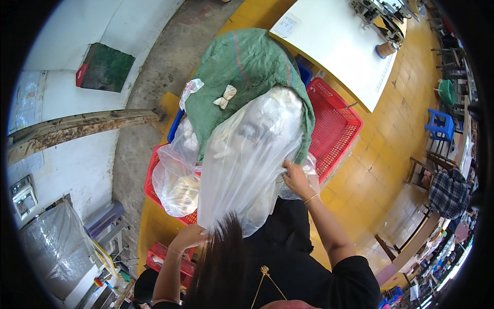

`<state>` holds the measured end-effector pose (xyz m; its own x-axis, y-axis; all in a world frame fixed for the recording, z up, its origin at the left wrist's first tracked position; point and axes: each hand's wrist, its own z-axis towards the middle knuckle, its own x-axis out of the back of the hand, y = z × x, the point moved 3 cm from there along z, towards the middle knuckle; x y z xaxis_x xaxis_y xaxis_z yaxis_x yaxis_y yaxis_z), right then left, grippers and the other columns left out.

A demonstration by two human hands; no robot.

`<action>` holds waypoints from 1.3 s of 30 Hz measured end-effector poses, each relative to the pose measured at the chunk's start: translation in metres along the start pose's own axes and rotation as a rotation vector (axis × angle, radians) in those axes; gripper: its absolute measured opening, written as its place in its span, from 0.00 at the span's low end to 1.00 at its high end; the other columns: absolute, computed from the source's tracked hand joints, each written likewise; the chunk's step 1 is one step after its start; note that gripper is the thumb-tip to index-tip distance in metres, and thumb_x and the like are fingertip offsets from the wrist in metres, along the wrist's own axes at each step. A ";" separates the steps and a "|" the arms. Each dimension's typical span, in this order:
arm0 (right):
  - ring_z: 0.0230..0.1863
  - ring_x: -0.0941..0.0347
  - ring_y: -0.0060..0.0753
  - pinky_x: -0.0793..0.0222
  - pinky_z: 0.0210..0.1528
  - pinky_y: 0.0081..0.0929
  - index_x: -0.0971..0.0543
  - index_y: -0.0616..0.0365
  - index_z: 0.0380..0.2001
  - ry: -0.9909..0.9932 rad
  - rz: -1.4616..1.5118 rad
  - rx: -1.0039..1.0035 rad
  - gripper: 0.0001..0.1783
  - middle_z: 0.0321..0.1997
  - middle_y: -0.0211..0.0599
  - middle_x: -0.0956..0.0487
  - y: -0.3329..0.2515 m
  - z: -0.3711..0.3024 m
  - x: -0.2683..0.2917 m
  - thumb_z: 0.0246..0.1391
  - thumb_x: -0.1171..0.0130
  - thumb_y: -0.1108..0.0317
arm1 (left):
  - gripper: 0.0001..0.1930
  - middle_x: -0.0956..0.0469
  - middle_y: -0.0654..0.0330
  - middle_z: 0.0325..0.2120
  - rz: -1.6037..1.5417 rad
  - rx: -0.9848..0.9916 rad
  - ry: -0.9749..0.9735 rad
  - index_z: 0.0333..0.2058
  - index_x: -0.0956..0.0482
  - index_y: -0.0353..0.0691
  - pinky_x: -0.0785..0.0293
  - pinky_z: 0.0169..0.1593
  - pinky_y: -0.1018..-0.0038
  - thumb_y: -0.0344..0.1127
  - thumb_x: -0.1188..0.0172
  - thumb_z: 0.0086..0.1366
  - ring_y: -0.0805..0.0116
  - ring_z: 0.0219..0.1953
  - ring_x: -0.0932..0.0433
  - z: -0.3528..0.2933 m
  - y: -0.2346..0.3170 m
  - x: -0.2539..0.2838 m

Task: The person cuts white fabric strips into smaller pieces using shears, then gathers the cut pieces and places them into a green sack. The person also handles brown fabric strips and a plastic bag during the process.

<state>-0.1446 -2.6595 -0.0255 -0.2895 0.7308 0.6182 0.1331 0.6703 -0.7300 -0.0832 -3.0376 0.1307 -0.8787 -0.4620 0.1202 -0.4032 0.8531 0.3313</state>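
A large clear plastic bag (pixel 247 159) with pale contents lies tilted in front of me, its far end inside the mouth of a green woven sack (pixel 242 62). On the bag's right edge, my right hand (pixel 296 177) pinches the plastic. My left hand (pixel 189 238) grips the near left corner of the bag; hair covers part of its fingers. Folds in the film run down toward that corner. A smaller clear bag (pixel 177 193) with cream-coloured contents sits just left of the large one. On the sack rests a small cream bundle (pixel 225 96).
Red plastic baskets (pixel 334 129) stand right of the sack and under the bags at left. A white table (pixel 334 41) with a sewing machine (pixel 378 18) and a brown thread cone (pixel 386 49) is at far right. A wooden beam (pixel 87 129) juts from the left wall.
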 end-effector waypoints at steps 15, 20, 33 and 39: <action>0.34 0.20 0.48 0.27 0.43 0.42 0.17 0.52 0.38 -0.471 -0.006 -0.187 0.16 0.27 0.43 0.17 -0.046 -0.096 -0.043 0.48 0.37 0.56 | 0.24 0.17 0.47 0.36 0.544 0.338 -0.188 0.36 0.14 0.43 0.23 0.47 0.59 0.56 0.38 0.49 0.48 0.42 0.18 0.024 -0.059 0.000; 0.34 0.20 0.48 0.26 0.39 0.39 0.19 0.57 0.33 -0.401 0.096 -0.150 0.15 0.26 0.44 0.18 -0.039 -0.095 -0.028 0.45 0.34 0.59 | 0.24 0.18 0.46 0.33 0.597 0.239 -0.072 0.33 0.15 0.41 0.22 0.44 0.57 0.57 0.36 0.51 0.47 0.39 0.18 0.030 -0.091 -0.019; 0.61 0.36 0.56 0.38 0.59 0.47 0.33 0.54 0.58 0.249 -0.182 -0.256 0.37 0.64 0.50 0.35 -0.032 -0.080 0.059 0.43 0.30 0.67 | 0.23 0.17 0.51 0.40 0.468 0.433 -0.118 0.41 0.15 0.46 0.23 0.49 0.60 0.55 0.38 0.52 0.51 0.44 0.18 0.000 0.010 0.013; 0.59 0.31 0.55 0.35 0.59 0.45 0.36 0.58 0.63 -0.173 -0.268 -0.220 0.38 0.57 0.51 0.26 0.005 -0.109 -0.024 0.48 0.36 0.69 | 0.25 0.18 0.50 0.40 0.536 0.246 -0.226 0.40 0.15 0.45 0.24 0.48 0.60 0.58 0.37 0.51 0.51 0.45 0.19 0.005 -0.011 0.017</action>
<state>-0.0336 -2.6597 -0.0125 -0.4945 0.5061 0.7066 0.2256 0.8599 -0.4580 -0.0948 -3.0536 0.1246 -0.9964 0.0849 -0.0003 0.0848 0.9951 0.0514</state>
